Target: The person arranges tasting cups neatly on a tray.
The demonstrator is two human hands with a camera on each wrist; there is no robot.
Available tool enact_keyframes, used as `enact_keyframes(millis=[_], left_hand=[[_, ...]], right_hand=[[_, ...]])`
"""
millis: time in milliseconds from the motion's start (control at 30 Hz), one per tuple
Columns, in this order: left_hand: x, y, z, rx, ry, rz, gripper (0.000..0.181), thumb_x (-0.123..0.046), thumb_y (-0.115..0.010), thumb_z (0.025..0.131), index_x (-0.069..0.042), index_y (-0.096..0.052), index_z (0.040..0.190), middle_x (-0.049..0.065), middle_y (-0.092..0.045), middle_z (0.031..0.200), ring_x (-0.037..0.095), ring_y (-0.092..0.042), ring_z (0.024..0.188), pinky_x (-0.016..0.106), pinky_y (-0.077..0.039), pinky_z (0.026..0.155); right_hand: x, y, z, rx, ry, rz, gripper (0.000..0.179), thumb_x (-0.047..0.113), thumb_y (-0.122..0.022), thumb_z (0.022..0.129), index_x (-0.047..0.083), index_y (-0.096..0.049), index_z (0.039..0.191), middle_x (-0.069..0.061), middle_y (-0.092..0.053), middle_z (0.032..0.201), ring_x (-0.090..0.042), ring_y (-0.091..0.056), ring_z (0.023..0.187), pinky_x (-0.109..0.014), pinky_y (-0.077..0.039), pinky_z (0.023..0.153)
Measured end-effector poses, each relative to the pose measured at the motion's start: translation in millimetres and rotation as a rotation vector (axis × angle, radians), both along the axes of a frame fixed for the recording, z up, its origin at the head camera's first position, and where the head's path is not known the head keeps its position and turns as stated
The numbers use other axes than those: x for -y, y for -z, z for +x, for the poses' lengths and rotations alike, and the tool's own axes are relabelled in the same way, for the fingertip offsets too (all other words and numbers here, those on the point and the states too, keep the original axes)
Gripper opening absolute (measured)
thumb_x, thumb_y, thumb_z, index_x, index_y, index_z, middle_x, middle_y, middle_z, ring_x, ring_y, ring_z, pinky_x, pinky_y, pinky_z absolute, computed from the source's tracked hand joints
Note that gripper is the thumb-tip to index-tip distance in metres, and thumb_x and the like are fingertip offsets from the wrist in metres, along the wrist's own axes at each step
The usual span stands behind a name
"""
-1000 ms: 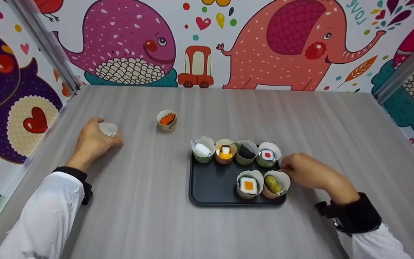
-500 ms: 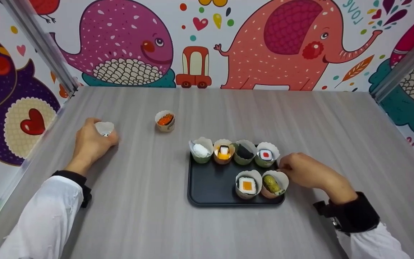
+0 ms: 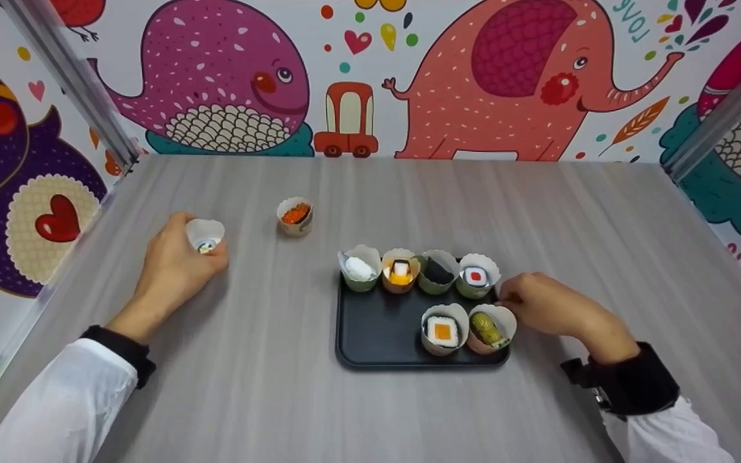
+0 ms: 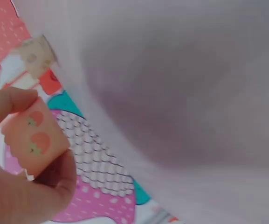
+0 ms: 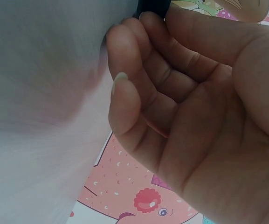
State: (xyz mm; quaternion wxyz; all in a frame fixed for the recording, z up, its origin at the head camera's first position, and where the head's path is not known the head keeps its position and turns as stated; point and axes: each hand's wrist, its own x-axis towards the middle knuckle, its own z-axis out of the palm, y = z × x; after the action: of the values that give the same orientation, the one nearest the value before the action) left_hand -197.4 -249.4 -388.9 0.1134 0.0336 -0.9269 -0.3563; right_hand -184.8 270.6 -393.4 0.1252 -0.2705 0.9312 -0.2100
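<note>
At the left of the table my left hand [image 3: 181,260] grips a small paper baking cup [image 3: 206,230], thumb and fingers around its sides. Something small and pale lies inside that cup. Its outside is pink with a strawberry print, as the left wrist view shows on the cup [image 4: 36,140]. My right hand [image 3: 547,305] pinches the right edge of a black tray [image 3: 377,331] between thumb and forefinger. The dark tray edge [image 5: 154,8] shows at those fingertips in the right wrist view, the other fingers curled. Several paper cups with sushi-like pieces stand on the tray.
Behind and left of the tray stands a paper cup with orange roe [image 3: 295,217]. The tray's back row holds several cups, including a yellow-topped piece [image 3: 400,271]; two cups, one with a green roll [image 3: 487,329], stand front right. Patterned panels border the grey table [image 3: 267,386].
My left hand has shifted to the right with the paper cup, after a slight leftward drift in view. The right hand stays at the tray's edge.
</note>
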Motion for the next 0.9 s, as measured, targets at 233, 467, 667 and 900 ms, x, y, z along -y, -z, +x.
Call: enact_keyframes(millis=[233,467,667,900], left_hand=[[-31.2,-4.5,13.9,-0.090,0.054,0.011,0.060,-0.009,-0.078,0.081,0.008,-0.055,0.134,0.027,-0.062,0.119,0.041,-0.058,0.105,0.056,-0.047,0.091],[-55.2,-5.3,26.1,-0.149,0.103,0.014,0.064,-0.009,-0.079,0.079,0.008,-0.057,0.137,0.027,-0.063,0.125,0.040,-0.060,0.109,0.058,-0.049,0.092],[-72.1,-3.3,34.7,-0.204,0.164,-0.010,0.070,-0.008,-0.082,0.078,0.008,-0.055,0.141,0.026,-0.063,0.128,0.038,-0.060,0.111,0.055,-0.052,0.093],[-96.7,-3.6,46.1,-0.222,0.238,-0.054,0.077,-0.009,-0.087,0.077,0.004,-0.054,0.144,0.023,-0.065,0.129,0.033,-0.061,0.111,0.050,-0.056,0.093]], right_hand=[[-1,0.0,-0.1,-0.015,0.003,0.009,0.027,0.004,-0.067,0.096,0.015,-0.064,0.072,0.012,-0.048,0.068,-0.008,-0.045,0.066,-0.029,-0.039,0.064],[0,-0.7,0.1,0.001,0.008,0.013,0.025,0.004,-0.067,0.097,0.013,-0.066,0.074,0.010,-0.051,0.070,-0.010,-0.047,0.067,-0.030,-0.041,0.065],[1,-1.2,0.2,0.008,0.014,0.009,0.024,0.005,-0.067,0.097,0.014,-0.066,0.074,0.010,-0.052,0.070,-0.010,-0.048,0.068,-0.030,-0.041,0.066],[1,-1.0,0.7,-0.001,0.012,0.006,0.025,0.005,-0.067,0.097,0.014,-0.066,0.074,0.010,-0.052,0.070,-0.010,-0.048,0.068,-0.030,-0.041,0.065]])
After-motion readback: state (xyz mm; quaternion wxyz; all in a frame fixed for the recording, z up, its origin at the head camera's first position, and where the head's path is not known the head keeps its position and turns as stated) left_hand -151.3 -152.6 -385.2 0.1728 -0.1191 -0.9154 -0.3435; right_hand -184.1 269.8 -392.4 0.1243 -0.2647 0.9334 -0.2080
